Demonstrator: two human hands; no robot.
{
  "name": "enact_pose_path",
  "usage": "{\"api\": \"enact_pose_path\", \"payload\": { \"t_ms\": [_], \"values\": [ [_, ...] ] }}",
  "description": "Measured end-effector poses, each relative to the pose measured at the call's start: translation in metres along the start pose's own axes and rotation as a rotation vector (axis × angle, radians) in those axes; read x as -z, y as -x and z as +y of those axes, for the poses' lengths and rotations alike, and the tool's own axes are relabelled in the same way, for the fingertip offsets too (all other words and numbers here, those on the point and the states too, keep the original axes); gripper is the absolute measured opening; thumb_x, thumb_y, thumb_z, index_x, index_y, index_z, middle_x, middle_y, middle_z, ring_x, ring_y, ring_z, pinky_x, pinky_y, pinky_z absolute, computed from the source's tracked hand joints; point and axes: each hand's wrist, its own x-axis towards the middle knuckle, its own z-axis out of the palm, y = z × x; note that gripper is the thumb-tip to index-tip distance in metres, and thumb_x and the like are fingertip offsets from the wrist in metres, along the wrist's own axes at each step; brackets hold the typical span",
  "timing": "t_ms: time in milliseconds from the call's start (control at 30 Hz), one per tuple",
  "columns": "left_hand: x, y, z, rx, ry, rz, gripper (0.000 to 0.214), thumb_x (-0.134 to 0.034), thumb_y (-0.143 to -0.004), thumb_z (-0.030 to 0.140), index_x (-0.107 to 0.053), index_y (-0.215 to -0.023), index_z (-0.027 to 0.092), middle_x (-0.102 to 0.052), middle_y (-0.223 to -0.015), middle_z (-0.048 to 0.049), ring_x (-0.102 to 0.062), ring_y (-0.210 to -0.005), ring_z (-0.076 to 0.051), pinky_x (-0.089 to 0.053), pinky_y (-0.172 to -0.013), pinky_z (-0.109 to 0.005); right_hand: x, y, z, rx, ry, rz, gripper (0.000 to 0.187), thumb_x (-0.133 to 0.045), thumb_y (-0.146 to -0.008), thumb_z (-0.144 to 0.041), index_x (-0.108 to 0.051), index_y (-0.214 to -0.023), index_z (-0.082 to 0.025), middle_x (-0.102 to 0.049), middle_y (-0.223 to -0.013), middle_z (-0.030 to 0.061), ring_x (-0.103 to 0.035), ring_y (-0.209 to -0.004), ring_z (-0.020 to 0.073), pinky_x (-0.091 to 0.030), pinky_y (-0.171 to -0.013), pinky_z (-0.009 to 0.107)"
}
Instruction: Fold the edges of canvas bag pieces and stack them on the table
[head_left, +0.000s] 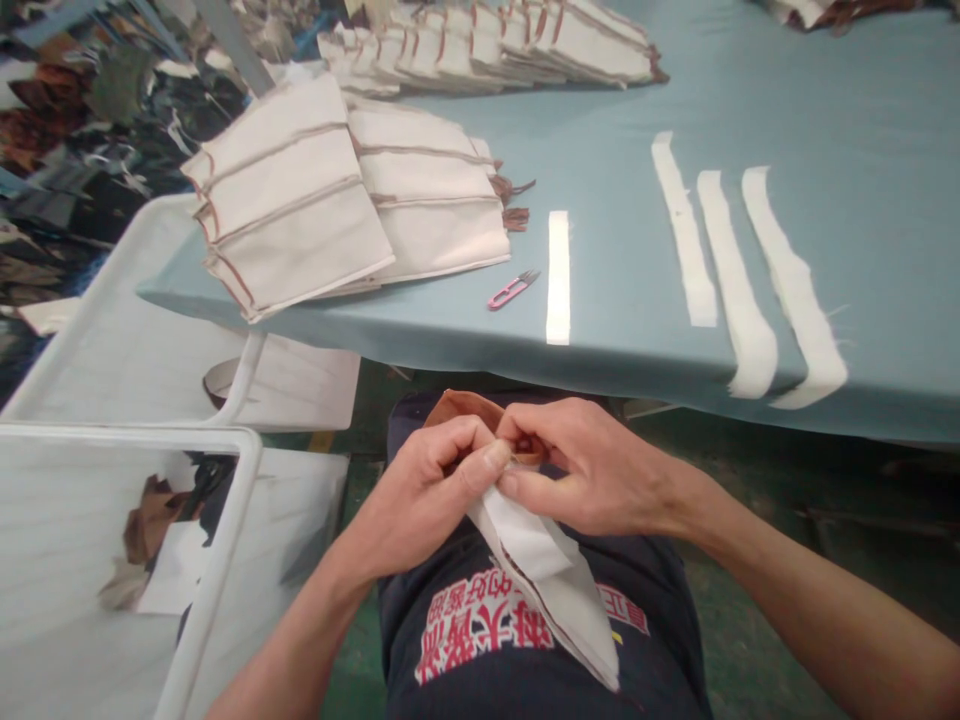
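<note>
Above my lap, my left hand (442, 480) and my right hand (577, 465) meet, both pinching the upper edge of a white fabric piece (555, 585). Brown material (469, 405) shows behind the fingers at the top of that piece. The white cloth hangs down over a dark apron (645, 580) with red and white lettering. Thumbs and fingertips hide the exact spot being gripped. On the table edge ahead lie pink-handled thread snips (514, 290) and a short white strip (558, 280).
Stacked white panels with brown edging (300, 200) lie at the left of the blue-green table (600, 150). Another row of panels (487, 45) is behind them. Several white strips (795, 285) lie at the right. White plastic bins (251, 470) with scraps stand at lower left.
</note>
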Motion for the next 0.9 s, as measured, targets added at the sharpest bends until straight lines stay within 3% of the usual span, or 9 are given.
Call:
{"api": "enact_pose_path", "payload": {
  "t_ms": [100, 233, 333, 467, 633, 800, 900],
  "values": [
    [0.008, 0.010, 0.006, -0.080, -0.178, -0.025, 0.030, -0.049, -0.103, 0.031, -0.058, -0.079, 0.017, -0.058, -0.075, 0.0031, -0.051, -0.068, -0.010, -0.039, -0.062, -0.021, -0.003, 0.000, -0.003, -0.012, 0.004, 0.016, 0.017, -0.061, -0.085, -0.020, -0.055, -0.069, -0.018, -0.049, -0.062, -0.0054, -0.039, -0.055, 0.0081, -0.025, -0.053, 0.024],
    [0.009, 0.020, 0.004, -0.146, -0.337, 0.003, 0.013, -0.054, -0.101, 0.019, -0.066, -0.095, 0.020, -0.069, -0.085, 0.0032, -0.061, -0.074, -0.010, -0.042, -0.066, -0.020, -0.004, 0.003, -0.007, -0.025, 0.005, -0.045, 0.016, -0.062, -0.085, -0.016, -0.058, -0.069, -0.017, -0.052, -0.063, -0.0051, -0.044, -0.057, 0.0081, -0.027, -0.054, 0.023],
    [0.005, 0.023, -0.002, -0.233, -0.369, 0.085, 0.012, -0.057, -0.097, 0.012, -0.066, -0.094, 0.020, -0.068, -0.081, 0.0055, -0.060, -0.069, -0.008, -0.043, -0.064, -0.018, -0.006, 0.005, -0.008, -0.025, -0.028, -0.045, 0.015, -0.060, -0.086, -0.014, -0.060, -0.071, -0.017, -0.055, -0.064, -0.0048, -0.046, -0.058, 0.0078, -0.028, -0.054, 0.021],
    [-0.003, 0.027, -0.011, -0.325, -0.372, 0.219, 0.013, -0.061, -0.092, 0.007, -0.064, -0.095, 0.020, -0.069, -0.082, 0.0063, -0.061, -0.069, -0.006, -0.046, -0.066, -0.015, -0.016, 0.009, -0.006, -0.037, -0.161, 0.046, 0.014, -0.061, -0.087, -0.017, -0.062, -0.073, -0.016, -0.053, -0.062, -0.0054, -0.042, -0.054, 0.0068, -0.029, -0.050, 0.020],
    [-0.014, 0.032, -0.023, -0.435, -0.366, 0.312, 0.015, -0.059, -0.094, 0.006, -0.062, -0.101, 0.020, -0.070, -0.085, 0.0047, -0.064, -0.072, -0.007, -0.049, -0.069, -0.015, -0.026, 0.014, -0.003, -0.039, -0.316, 0.086, 0.012, -0.059, -0.087, -0.021, -0.059, -0.076, -0.017, -0.047, -0.062, -0.0064, -0.036, -0.052, 0.0067, -0.028, -0.045, 0.019],
    [-0.020, 0.031, -0.033, -0.628, -0.445, 0.302, 0.013, -0.052, -0.100, 0.007, -0.058, -0.107, 0.016, -0.072, -0.092, -0.0025, -0.068, -0.084, -0.011, -0.053, -0.079, -0.021, -0.022, 0.015, -0.002, -0.054, -0.224, 0.036, 0.009, -0.057, -0.085, -0.018, -0.058, -0.077, -0.017, -0.048, -0.062, -0.0065, -0.038, -0.052, 0.0065, -0.028, -0.047, 0.019],
    [-0.020, 0.029, -0.033, -0.644, -0.518, 0.311, 0.012, -0.051, -0.101, 0.007, -0.058, -0.108, 0.015, -0.073, -0.094, -0.0036, -0.070, -0.087, -0.012, -0.054, -0.082, -0.022, -0.018, 0.013, -0.002, -0.050, -0.100, -0.035, 0.008, -0.057, -0.081, -0.013, -0.061, -0.076, -0.016, -0.051, -0.062, -0.0054, -0.041, -0.054, 0.0070, -0.028, -0.049, 0.019]
  ]
}}
